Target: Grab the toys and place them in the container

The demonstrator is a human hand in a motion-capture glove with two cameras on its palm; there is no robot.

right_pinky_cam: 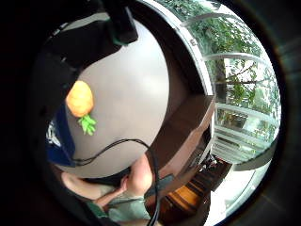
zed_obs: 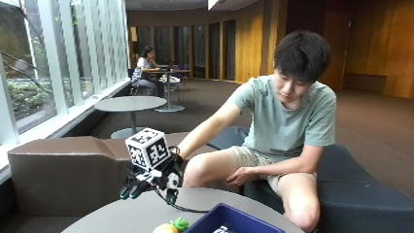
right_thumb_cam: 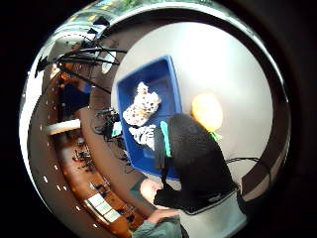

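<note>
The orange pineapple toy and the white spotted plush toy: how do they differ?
The pineapple toy is orange with green leaves; the spotted plush toy is white with dark spots. The pineapple toy lies on the table, but the plush toy lies already inside the blue container. No hand touches either.

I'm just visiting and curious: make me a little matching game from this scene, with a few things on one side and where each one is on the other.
Things:
1. orange plush pineapple toy
2. white spotted plush dog toy
3. black-gloved right hand
4. blue plastic container

Places:
A. above the round grey table, holding nothing
B. lying in the container
C. on the table beside the container
D. on the table, near its edge

Pairs: 1-C, 2-B, 3-A, 4-D
</note>
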